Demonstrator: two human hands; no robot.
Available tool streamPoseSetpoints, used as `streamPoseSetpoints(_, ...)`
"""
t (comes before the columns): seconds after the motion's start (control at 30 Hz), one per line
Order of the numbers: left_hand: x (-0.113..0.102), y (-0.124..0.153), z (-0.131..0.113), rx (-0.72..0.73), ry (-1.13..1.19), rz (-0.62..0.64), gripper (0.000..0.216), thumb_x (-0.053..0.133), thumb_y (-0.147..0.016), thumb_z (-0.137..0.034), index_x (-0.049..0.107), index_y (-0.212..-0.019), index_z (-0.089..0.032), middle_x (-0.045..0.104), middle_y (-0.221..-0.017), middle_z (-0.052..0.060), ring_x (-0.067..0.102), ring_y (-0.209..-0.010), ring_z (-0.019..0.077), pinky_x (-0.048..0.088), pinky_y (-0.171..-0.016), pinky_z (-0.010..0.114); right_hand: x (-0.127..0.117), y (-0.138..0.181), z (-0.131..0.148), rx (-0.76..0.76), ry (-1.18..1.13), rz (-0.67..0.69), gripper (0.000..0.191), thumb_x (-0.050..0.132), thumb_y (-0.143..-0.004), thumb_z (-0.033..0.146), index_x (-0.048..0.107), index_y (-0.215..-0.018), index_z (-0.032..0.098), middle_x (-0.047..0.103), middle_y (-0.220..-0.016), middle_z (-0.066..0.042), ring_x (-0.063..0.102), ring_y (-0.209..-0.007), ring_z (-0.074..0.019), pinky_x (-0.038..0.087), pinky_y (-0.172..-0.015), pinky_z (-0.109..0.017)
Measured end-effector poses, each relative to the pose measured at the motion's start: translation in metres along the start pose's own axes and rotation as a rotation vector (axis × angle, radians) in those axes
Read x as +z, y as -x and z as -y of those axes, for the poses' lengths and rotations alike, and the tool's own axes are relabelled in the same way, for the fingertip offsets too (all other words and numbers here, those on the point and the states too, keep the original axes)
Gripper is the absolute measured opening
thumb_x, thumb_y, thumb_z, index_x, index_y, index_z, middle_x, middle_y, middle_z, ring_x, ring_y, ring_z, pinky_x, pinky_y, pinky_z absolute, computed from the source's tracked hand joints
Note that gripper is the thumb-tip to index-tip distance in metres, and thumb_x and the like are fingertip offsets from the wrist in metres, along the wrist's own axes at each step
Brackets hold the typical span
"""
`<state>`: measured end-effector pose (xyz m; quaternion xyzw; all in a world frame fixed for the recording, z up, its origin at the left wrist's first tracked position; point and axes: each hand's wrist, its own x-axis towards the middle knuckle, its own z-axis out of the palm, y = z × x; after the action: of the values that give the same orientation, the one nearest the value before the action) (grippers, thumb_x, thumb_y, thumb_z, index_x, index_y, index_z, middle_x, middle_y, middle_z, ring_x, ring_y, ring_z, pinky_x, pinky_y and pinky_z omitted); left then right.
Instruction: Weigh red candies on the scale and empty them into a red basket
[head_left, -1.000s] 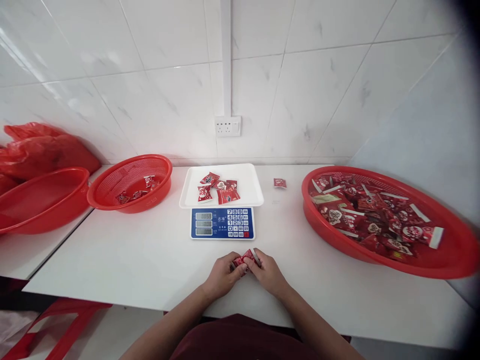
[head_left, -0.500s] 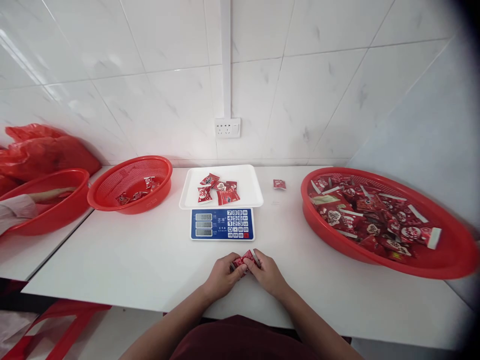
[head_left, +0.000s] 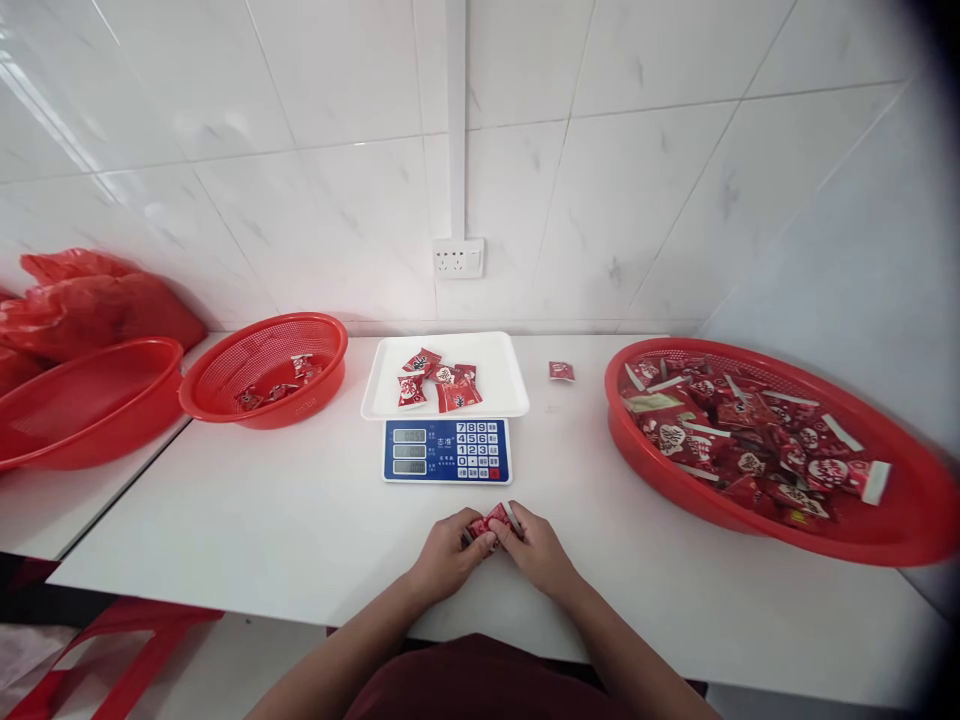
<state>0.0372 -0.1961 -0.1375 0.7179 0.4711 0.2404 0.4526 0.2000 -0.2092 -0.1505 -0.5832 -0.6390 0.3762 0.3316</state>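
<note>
Your fingers [head_left: 481, 545] pinch the red packet [head_left: 496, 516] between left hand [head_left: 444, 555] and right hand [head_left: 546, 555], neither nearer; its long axis runs roughly left to right.

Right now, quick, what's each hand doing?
Left hand: closed, holding one end of a red packet.
Right hand: closed, holding the other end of that same packet.

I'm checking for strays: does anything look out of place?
One red packet lies alone on the table, between the white tray and the large basket. It looks stray: the other visible ones are held, on the tray or in baskets.
</note>
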Motion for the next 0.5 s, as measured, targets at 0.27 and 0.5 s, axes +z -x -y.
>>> streamPoseSetpoints(0.27, 0.0009, 0.0012, 0.0026, 0.003, -0.016, -0.003, 0.033, 0.045, -0.083, -0.045, 0.058, -0.090, -0.016, 0.060, -0.073, 0.002, 0.052, -0.063, 0.0135, 0.041, -0.058, 0.023, 0.0000, -0.0006, -0.0015, -0.008, 0.007, -0.001, 0.031, 0.043, -0.082, 0.045, 0.040, -0.063, 0.020, 0.043, -0.055, 0.005, 0.038, -0.052, -0.0101, 0.032, -0.049, -0.022)
streamPoseSetpoints(0.5, 0.0003, 0.0003, 0.0034, -0.002, 0.032, 0.011, 0.031, 0.047, -0.082, -0.044, 0.058, -0.087, -0.016, 0.060, -0.073, 0.002, 0.053, -0.066, 0.0142, 0.042, -0.061, 0.024, -0.0014, -0.0004, 0.0008, -0.008, -0.011, -0.007, 0.031, 0.045, -0.081, 0.044, 0.041, -0.063, 0.019, 0.045, -0.055, 0.005, 0.039, -0.052, -0.0101, 0.032, -0.049, -0.022)
